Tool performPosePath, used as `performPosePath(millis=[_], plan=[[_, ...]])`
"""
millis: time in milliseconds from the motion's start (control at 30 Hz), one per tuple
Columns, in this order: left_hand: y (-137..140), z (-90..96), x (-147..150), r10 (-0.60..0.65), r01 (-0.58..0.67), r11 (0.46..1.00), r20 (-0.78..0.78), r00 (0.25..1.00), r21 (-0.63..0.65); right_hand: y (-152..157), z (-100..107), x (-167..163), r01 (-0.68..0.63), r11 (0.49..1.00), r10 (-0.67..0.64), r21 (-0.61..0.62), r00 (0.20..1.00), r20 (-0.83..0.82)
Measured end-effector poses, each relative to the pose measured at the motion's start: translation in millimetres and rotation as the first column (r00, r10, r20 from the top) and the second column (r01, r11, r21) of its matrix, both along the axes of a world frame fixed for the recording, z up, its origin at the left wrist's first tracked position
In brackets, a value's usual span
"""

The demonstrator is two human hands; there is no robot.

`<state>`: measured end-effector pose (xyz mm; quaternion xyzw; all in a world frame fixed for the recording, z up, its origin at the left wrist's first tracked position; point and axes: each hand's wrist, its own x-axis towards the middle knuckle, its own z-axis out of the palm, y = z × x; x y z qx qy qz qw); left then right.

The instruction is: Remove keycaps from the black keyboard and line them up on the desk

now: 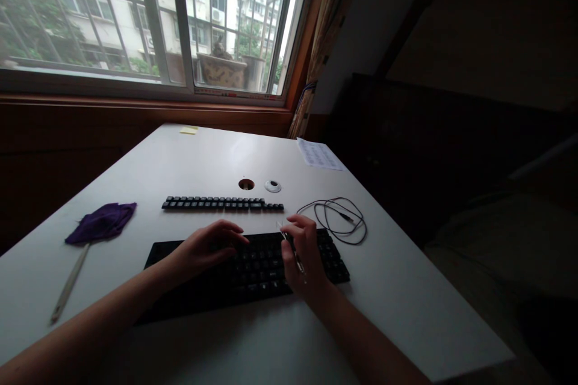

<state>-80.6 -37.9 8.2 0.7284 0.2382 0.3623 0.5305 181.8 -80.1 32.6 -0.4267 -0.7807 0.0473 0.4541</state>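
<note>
A black keyboard [266, 261] lies on the white table, its left part bare of keycaps and dark. My left hand [210, 246] hovers over the keyboard's middle, with fingers loosely bent, thumb apart and nothing held. At the right part, my right hand [304, 252] pinches a slim metal wire keycap puller [298, 263], its thin wire end pointing away from me. Part of that tool is hidden by the fingers. Behind the keyboard stand loose black keycaps [221, 204], lined up in two rows.
A purple cloth [103, 222] lies at the left beside a thin pale stick [70, 283]. A coiled black cable [338, 219] rests at the right. Farther back are a cable hole [246, 184], its round cover [273, 186], a printed sheet [320, 154] and yellow notes [188, 130].
</note>
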Motion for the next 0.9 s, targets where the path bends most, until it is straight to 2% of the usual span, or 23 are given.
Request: performPosePath(millis=[133,233,367,633,900], plan=[[0,0.5,0,-0.002,0.002,1.000,-0.001,1.000,-0.009,3,1,1,-0.067,0.995,0.062,0.068,0.995,0.080],[0,2.6,0,-0.022,0.022,0.999,0.001,1.000,-0.026,7,-7,0,-0.173,0.978,0.155,0.120,0.977,0.146],[0,3.3,1,-0.031,0.031,1.000,0.006,0.999,-0.002,8,-16,-3,-0.278,0.956,0.244,0.095,0.930,0.274],[-2,3.1,3,-0.036,0.040,0.997,-0.048,0.998,0.067,7,-20,-13,-0.265,0.956,0.188,0.128,0.884,0.427],[-6,4.0,4,-0.035,0.053,0.990,-0.134,0.990,0.128,7,-20,-15,-0.285,0.952,0.202,0.110,0.858,0.473]])
